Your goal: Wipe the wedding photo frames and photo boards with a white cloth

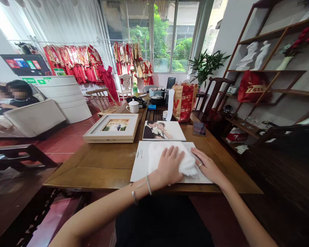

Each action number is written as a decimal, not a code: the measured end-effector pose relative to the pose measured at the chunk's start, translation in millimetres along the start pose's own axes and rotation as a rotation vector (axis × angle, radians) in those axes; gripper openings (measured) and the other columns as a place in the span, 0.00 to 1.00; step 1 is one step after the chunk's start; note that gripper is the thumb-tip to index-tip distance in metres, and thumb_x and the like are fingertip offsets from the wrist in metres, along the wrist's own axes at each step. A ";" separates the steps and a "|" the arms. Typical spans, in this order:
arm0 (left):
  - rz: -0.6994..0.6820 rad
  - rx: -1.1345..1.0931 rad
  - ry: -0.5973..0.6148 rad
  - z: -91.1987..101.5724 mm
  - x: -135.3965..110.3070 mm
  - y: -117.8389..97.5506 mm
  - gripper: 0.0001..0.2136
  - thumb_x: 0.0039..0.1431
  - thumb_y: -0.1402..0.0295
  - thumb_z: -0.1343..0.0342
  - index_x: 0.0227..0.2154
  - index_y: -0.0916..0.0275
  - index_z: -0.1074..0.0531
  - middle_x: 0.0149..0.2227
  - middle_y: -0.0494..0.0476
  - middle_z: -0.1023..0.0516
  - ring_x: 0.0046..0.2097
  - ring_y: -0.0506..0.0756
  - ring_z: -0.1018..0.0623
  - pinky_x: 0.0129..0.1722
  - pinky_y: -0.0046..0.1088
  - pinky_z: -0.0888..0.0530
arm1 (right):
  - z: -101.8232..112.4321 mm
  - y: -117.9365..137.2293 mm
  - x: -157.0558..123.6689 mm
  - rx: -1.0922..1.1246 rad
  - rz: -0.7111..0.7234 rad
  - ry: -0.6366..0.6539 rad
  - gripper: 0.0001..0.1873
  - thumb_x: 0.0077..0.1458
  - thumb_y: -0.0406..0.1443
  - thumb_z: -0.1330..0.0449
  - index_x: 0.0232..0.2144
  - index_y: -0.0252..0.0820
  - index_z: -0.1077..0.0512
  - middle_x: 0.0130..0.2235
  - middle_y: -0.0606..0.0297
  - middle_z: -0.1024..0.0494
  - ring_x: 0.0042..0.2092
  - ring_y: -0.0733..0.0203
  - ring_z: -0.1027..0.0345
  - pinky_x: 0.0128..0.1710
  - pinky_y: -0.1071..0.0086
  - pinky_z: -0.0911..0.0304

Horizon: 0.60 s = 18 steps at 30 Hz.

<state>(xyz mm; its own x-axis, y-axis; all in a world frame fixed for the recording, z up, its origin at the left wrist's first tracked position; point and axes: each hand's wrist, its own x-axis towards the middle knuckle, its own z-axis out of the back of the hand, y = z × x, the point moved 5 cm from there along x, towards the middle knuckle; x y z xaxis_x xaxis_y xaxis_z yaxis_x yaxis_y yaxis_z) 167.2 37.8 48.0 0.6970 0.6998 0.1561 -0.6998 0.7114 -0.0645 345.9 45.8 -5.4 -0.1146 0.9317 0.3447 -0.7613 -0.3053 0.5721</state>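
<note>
My left hand (171,164) lies spread on a crumpled white cloth (157,154), pressing it against a white album (141,166) with small dark print along its left side. The cloth hides much of the album's surface. At the album's right edge rests my right hand (207,166), fingers stretched out and a ring on one of them. Just beyond is a wedding photo panel (177,130) showing a couple. To the left lies a pale wooden picture frame (92,132) with a small photo inside.
On the wooden table (103,171) stand a white lidded cup (134,106), a red paper bag (187,103) and a small blue box (151,107). A dark item (199,128) lies near the right edge. Wooden shelves (270,70) rise at right; people (18,92) sit at left.
</note>
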 end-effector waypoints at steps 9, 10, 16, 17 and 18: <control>-0.029 -0.027 0.015 -3.7 7.8 22.4 0.29 0.53 0.65 0.50 0.59 0.62 0.44 0.62 0.62 0.42 0.62 0.63 0.44 0.59 0.43 0.45 | -9.6 0.0 0.3 0.006 -0.015 0.013 0.24 0.60 0.42 0.52 0.56 0.42 0.36 0.61 0.55 0.38 0.63 0.53 0.47 0.63 0.53 0.51; -0.049 -0.042 0.023 -2.3 -5.3 15.2 0.30 0.52 0.65 0.49 0.59 0.62 0.45 0.62 0.63 0.43 0.63 0.64 0.45 0.59 0.44 0.45 | -9.8 -0.1 0.4 0.008 -0.014 0.012 0.24 0.60 0.42 0.52 0.56 0.41 0.36 0.61 0.55 0.38 0.63 0.53 0.47 0.63 0.53 0.51; -0.154 -0.145 0.100 3.7 -80.1 -30.9 0.39 0.46 0.63 0.45 0.62 0.63 0.52 0.65 0.66 0.52 0.65 0.68 0.52 0.60 0.50 0.50 | -7.9 1.7 0.0 0.026 -0.005 -0.020 0.23 0.59 0.41 0.51 0.55 0.42 0.34 0.60 0.55 0.36 0.62 0.52 0.45 0.62 0.53 0.51; -0.169 -0.158 0.103 5.0 -84.4 -33.2 0.39 0.46 0.62 0.45 0.62 0.62 0.52 0.65 0.65 0.53 0.65 0.67 0.52 0.61 0.50 0.50 | -7.8 2.4 -0.1 0.027 -0.004 -0.021 0.23 0.59 0.41 0.52 0.55 0.42 0.34 0.60 0.55 0.36 0.62 0.52 0.45 0.62 0.53 0.51; -0.175 -0.170 0.104 6.3 -85.0 -32.6 0.39 0.46 0.63 0.45 0.62 0.61 0.52 0.65 0.64 0.53 0.65 0.67 0.52 0.61 0.49 0.50 | -7.7 2.9 -0.3 0.025 -0.005 -0.021 0.23 0.60 0.42 0.52 0.55 0.42 0.35 0.60 0.55 0.36 0.62 0.52 0.46 0.62 0.53 0.51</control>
<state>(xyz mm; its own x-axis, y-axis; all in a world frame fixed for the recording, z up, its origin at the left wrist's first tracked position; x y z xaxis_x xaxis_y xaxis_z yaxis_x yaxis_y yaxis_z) 129.8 -45.3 43.0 0.8234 0.5622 0.0776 -0.5375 0.8164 -0.2113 338.8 46.2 -9.6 -0.0972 0.9291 0.3568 -0.7454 -0.3056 0.5925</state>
